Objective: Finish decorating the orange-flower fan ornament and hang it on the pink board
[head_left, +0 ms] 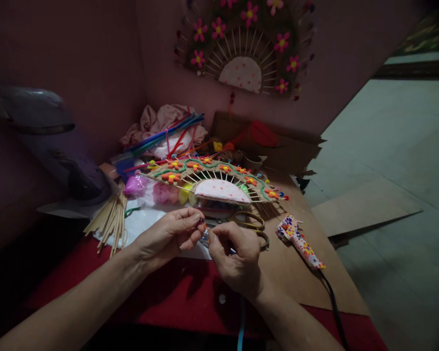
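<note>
Above the front of the red-covered table, my left hand (pixel 179 229) is closed in a pinch on a small dark bead (pixel 201 222), with a bit of orange beside it. My right hand (pixel 237 256) is close by on the right, thumb and forefinger pressed together; what they grip is too small to make out. A light blue ribbon (pixel 241 324) hangs below the right hand. Just beyond both hands lie scissors (pixel 254 222), their blades partly hidden. Behind them rests a fan-shaped decoration (pixel 223 190) with orange flowers, sticks and a dotted half-round centre.
A floral-patterned glue gun (pixel 302 243) lies on cardboard (pixel 289 282) at the right, its black cord running forward. Thin wooden sticks (pixel 111 219) are piled at the left. Pipe cleaners (pixel 168 134) and cloth lie behind. A similar fan (pixel 241 73) hangs on the wall.
</note>
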Demonstrator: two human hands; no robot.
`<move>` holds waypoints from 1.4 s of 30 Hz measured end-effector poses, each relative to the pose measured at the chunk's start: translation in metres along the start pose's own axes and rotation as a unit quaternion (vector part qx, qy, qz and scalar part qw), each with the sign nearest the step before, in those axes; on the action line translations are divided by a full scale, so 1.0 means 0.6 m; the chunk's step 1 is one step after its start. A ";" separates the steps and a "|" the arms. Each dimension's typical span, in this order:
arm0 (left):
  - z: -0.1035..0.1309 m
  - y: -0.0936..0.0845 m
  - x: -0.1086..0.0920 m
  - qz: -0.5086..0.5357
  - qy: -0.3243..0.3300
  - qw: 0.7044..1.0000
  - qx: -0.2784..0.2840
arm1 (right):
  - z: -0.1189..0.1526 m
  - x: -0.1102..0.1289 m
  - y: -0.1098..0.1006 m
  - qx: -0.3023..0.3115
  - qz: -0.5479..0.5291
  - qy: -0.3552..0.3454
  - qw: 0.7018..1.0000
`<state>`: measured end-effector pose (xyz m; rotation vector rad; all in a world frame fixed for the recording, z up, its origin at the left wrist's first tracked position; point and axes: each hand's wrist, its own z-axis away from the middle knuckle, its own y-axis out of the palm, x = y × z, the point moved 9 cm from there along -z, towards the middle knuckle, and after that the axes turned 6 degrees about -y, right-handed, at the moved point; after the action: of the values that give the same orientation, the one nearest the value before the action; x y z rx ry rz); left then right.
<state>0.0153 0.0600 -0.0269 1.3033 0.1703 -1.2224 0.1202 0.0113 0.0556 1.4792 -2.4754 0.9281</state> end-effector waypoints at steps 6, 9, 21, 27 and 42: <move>0.001 0.002 0.002 -0.006 -0.001 1.000 0.008 | 0.001 0.000 0.000 -0.002 -0.003 -0.003 1.000; -0.001 0.003 0.003 -0.003 -0.003 1.000 0.022 | 0.002 0.001 -0.001 -0.004 0.002 -0.005 1.000; -0.003 0.005 0.009 0.007 -0.021 0.999 0.024 | 0.000 0.004 0.000 0.001 0.003 -0.014 1.000; 0.000 -0.011 0.008 0.022 -0.029 0.998 -0.041 | 0.001 0.003 0.002 0.002 0.006 -0.015 1.000; 0.000 -0.009 0.008 0.019 -0.026 0.999 -0.032 | 0.001 0.004 0.002 0.001 0.016 -0.017 1.000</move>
<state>0.0132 0.0582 -0.0335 1.2125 0.1454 -1.2091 0.1179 0.0094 0.0555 1.4715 -2.5311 0.9177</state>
